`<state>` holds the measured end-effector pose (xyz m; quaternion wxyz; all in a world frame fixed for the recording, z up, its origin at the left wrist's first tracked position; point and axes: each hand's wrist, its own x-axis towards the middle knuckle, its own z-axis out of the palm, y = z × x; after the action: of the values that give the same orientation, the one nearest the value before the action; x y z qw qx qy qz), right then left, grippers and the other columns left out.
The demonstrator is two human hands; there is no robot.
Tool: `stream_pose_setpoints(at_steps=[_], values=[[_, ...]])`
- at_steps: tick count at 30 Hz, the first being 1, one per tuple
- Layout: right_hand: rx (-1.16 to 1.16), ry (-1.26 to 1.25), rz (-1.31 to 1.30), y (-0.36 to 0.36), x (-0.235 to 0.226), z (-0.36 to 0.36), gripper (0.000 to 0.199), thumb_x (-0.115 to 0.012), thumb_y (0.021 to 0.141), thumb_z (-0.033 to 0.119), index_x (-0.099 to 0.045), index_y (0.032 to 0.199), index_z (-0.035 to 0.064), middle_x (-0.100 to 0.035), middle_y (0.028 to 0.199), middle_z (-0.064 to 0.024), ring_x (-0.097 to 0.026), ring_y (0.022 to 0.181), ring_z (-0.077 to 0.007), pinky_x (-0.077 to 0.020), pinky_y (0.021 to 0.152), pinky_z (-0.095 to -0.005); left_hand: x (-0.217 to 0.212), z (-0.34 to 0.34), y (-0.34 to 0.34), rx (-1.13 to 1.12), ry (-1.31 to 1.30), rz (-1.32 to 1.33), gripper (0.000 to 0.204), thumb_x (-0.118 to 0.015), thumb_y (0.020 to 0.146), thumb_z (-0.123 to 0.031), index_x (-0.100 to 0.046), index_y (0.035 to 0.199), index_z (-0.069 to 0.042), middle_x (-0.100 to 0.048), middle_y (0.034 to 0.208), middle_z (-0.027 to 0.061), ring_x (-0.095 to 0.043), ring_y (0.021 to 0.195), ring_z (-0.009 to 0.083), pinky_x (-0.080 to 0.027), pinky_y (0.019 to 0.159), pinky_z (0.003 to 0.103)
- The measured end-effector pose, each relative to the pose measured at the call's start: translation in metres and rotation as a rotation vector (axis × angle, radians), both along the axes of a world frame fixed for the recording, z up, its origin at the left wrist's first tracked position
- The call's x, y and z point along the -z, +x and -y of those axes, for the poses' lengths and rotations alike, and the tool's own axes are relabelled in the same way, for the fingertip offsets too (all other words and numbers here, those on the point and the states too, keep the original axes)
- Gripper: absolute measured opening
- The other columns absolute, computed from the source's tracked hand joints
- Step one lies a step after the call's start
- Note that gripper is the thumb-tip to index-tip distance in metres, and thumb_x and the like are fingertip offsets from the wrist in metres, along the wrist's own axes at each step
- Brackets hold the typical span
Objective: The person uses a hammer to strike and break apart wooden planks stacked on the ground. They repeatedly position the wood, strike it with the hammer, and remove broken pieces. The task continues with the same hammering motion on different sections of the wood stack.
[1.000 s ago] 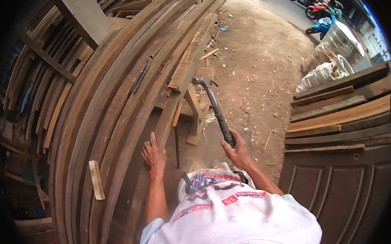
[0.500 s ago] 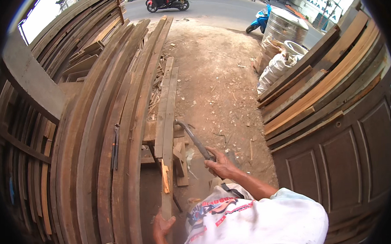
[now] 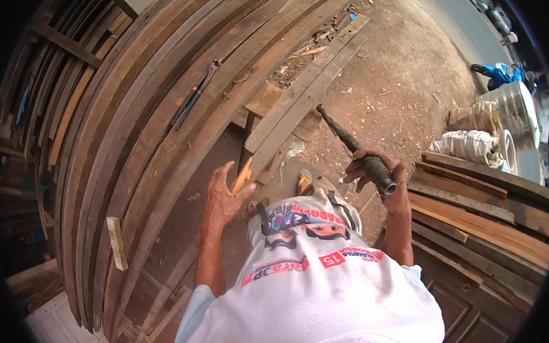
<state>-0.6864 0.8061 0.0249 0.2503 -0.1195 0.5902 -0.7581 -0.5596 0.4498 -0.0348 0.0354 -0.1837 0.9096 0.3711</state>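
Observation:
My right hand (image 3: pixel 399 187) is closed on the thick end of a dark pry bar (image 3: pixel 344 135), whose narrower end points away to the upper left. My left hand (image 3: pixel 218 201) is open and holds nothing, its fingers spread beside the near end of a narrow board (image 3: pixel 311 102). At that end sits a bright orange splintered piece of wood (image 3: pixel 243 175), close to my left thumb. Two such boards lie side by side on low wooden supports. Dark-handled pincers (image 3: pixel 194 96) rest on the long planks to the left.
Long stacked planks (image 3: pixel 162 124) curve along the left side, with a short wood offcut (image 3: pixel 116 243) on them. More timber (image 3: pixel 478 214) leans at the right. Sacks (image 3: pixel 466 146), a metal drum (image 3: pixel 514 115) and a blue motorcycle (image 3: pixel 500 74) stand farther off, near the road.
My view has turned, shifting the boards up and right. My left hand has come off the board and opened. My right hand has raised the pry bar, its hooked tip no longer by the boards.

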Motion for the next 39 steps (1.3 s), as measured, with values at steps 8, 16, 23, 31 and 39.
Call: stream_pose_setpoints(at_steps=[8, 16, 23, 31, 39], values=[[-0.200, 0.258, -0.050, -0.059, -0.043, -0.013, 0.069, -0.098, 0.068, 0.010, -0.062, 0.128, 0.0053, -0.073, 0.107, -0.0123, -0.076, 0.094, -0.0214, -0.0599, 0.081, -0.0303, 0.026, -0.030, -0.009, -0.102, -0.074, -0.141, 0.054, -0.076, 0.092, -0.038, -0.065, 0.133, -0.005, -0.069, 0.127, 0.0203, -0.067, 0.114, 0.0399, -0.054, 0.095, 0.046], [-0.400, 0.716, -0.540, -0.121, -0.079, -0.016, 0.052, -0.091, 0.080, 0.027, -0.067, 0.121, 0.0057, -0.073, 0.092, -0.0106, -0.072, 0.086, -0.0199, -0.0557, 0.077, -0.0347, 0.002, -0.037, 0.001, -0.178, -0.209, -0.006, 0.061, -0.084, 0.083, -0.027, -0.062, 0.137, -0.009, -0.066, 0.124, 0.0171, -0.064, 0.115, 0.0375, -0.052, 0.097, 0.046], [-0.161, 0.698, -0.487, -0.137, -0.077, 0.001, 0.068, -0.087, 0.086, 0.039, -0.063, 0.137, 0.0020, -0.072, 0.104, -0.0101, -0.069, 0.097, -0.0218, -0.0538, 0.087, -0.0350, 0.021, -0.049, 0.033, -0.183, -0.516, -0.094, 0.063, -0.090, 0.075, -0.017, -0.064, 0.132, -0.006, -0.061, 0.108, 0.0146, -0.061, 0.103, 0.0355, -0.052, 0.089, 0.047], [0.147, -0.099, -0.280, -0.151, -0.042, 0.049, 0.043, -0.071, 0.098, 0.027, -0.062, 0.123, -0.0073, -0.063, 0.097, -0.0098, -0.060, 0.087, -0.0163, -0.0494, 0.076, -0.0352, 0.022, -0.064, 0.025, -0.310, -0.299, -0.084, 0.068, -0.087, 0.078, -0.033, -0.062, 0.135, -0.006, -0.061, 0.118, 0.0166, -0.060, 0.109, 0.0368, -0.051, 0.093, 0.046], [-0.057, -0.566, -0.078, -0.176, -0.068, 0.093, 0.049, -0.047, 0.106, 0.050, -0.061, 0.106, 0.0031, -0.054, 0.074, -0.0065, -0.050, 0.060, -0.0201, -0.0450, 0.061, -0.0358, 0.005, -0.001, 0.070, -0.209, -0.304, 0.241, 0.085, -0.094, 0.064, -0.048, -0.066, 0.134, -0.008, -0.063, 0.138, 0.0188, -0.058, 0.130, 0.0368, -0.049, 0.106, 0.042]])
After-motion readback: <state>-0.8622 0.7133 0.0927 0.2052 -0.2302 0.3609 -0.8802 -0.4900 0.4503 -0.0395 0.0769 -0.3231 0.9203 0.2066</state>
